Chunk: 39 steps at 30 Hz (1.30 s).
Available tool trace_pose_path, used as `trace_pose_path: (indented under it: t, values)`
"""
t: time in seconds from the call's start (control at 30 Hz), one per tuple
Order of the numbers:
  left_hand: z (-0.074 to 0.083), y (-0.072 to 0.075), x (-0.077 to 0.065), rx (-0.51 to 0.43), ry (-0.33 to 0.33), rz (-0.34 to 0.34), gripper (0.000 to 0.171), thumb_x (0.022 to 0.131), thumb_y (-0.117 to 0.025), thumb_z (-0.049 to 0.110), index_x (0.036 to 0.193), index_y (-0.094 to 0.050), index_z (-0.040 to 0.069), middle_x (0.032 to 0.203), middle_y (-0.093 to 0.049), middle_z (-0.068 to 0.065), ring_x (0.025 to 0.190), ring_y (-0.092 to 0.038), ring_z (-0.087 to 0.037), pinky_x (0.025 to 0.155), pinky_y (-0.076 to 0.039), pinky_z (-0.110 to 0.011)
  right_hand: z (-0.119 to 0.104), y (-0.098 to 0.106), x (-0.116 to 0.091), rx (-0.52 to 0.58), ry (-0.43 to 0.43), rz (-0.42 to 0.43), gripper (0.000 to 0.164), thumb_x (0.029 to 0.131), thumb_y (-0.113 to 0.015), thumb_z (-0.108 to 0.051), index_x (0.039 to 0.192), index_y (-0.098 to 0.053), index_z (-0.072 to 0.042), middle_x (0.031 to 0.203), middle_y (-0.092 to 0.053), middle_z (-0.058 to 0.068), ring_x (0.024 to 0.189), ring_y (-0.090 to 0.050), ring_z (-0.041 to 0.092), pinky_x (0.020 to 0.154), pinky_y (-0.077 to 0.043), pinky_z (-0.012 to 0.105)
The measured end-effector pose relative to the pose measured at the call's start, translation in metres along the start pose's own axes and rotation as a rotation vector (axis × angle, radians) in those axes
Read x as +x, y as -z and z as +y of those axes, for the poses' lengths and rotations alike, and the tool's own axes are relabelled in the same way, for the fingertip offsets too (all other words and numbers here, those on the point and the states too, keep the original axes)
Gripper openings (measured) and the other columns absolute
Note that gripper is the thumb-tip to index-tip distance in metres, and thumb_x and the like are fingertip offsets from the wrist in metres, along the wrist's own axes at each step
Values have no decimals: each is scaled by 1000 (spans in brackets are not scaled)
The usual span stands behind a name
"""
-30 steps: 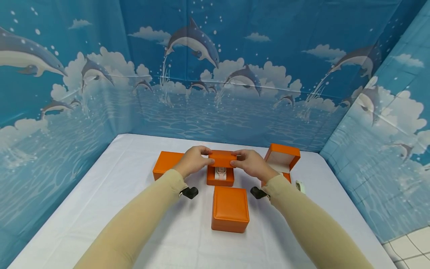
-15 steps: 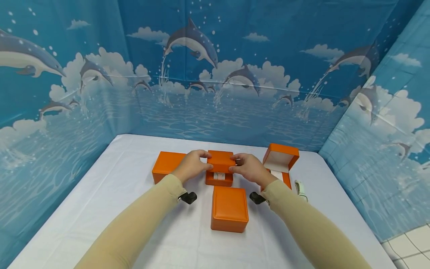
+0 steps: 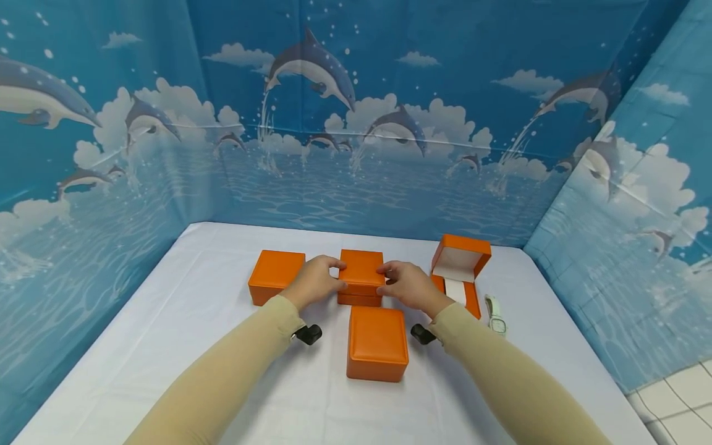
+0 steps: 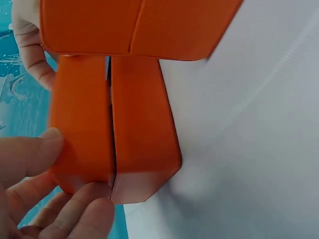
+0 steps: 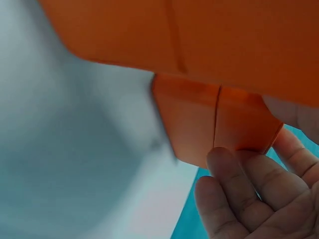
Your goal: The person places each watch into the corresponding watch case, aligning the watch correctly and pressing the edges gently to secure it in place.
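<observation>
At the middle of the table stands an orange watch box (image 3: 361, 267), its lid down over the base and the watch inside hidden. My left hand (image 3: 313, 282) holds the lid by its left side, thumb toward the front and fingers behind. On the opposite side my right hand (image 3: 413, 287) pinches the lid between thumb and fingers. A narrow dark slit shows between the lid (image 4: 82, 119) and the base (image 4: 142, 119) in the left wrist view. From the right wrist, the seam of the watch box (image 5: 192, 117) looks like a thin line at the fingertips.
A closed orange box (image 3: 378, 341) sits just in front of the held one, and another orange box (image 3: 276, 272) is to its left. Behind my right forearm an opened orange box (image 3: 463, 259) shows a white cushion. A pale green watch (image 3: 496, 318) lies beside it.
The lid has swung down over the base, covering the white watch that showed before. Both hands have come slightly lower with it. The camera's view has shifted a little.
</observation>
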State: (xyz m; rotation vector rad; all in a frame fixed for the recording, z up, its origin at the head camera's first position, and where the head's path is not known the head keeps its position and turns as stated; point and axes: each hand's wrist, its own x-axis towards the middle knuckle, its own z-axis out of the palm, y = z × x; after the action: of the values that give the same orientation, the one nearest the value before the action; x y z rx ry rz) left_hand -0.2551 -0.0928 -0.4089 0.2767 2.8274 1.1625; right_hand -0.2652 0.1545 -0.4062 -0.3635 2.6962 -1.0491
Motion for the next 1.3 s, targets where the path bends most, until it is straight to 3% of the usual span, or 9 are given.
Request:
trace_pose_path:
  t: [0.4,0.5,0.63,0.77,1.0,1.17,1.3]
  values:
    - [2,-3,-5,71,-20,-5,45,95,-79,24,137,-71,13,148,-61,-10,142,-54,-32,121,-43,-50,7,3,-7,-28,42,-77,56,100,-74,-20,153,-56,-18,155,-58,5,136,-61,31,110,-55,47]
    - [1,-4,-7,96,-22,-5,45,96,-78,26,138,-70,13,150,-60,-9,136,-60,-30,118,-47,-48,7,9,-13,-60,58,-95,56,102,-71,-22,156,-53,-21,158,-55,5,138,-60,30,108,-56,46]
    - [3,-3,-9,129,-33,1,45,97,-78,26,139,-70,12,150,-60,-10,126,-66,-28,112,-53,-47,5,28,-26,-92,97,-29,50,105,-66,-25,154,-55,-19,154,-58,7,133,-64,29,103,-59,47]
    - [5,-4,-8,149,-37,-1,46,97,-77,27,140,-69,12,150,-60,-9,133,-63,-30,113,-51,-48,12,56,-43,-109,104,64,43,107,-63,-23,149,-59,-15,145,-65,11,126,-66,31,101,-59,49]
    - [6,-5,-9,158,-35,-14,46,98,-76,28,141,-69,12,152,-59,-9,141,-56,-31,118,-47,-50,53,95,-73,-172,17,129,44,108,-61,-21,150,-58,-9,145,-62,20,129,-59,40,102,-57,54]
    - [8,-4,-9,166,-31,-19,46,98,-76,28,141,-68,12,152,-59,-10,143,-55,-31,120,-45,-51,91,114,-91,-258,-84,89,50,106,-63,-25,153,-55,-9,147,-56,28,126,-59,47,98,-59,56]
    - [10,-1,-8,180,-24,-34,47,98,-75,29,142,-68,12,151,-59,-10,143,-54,-32,122,-42,-52,121,123,-104,-339,-118,39,54,104,-66,-27,154,-54,-10,152,-51,31,130,-55,51,98,-57,59]
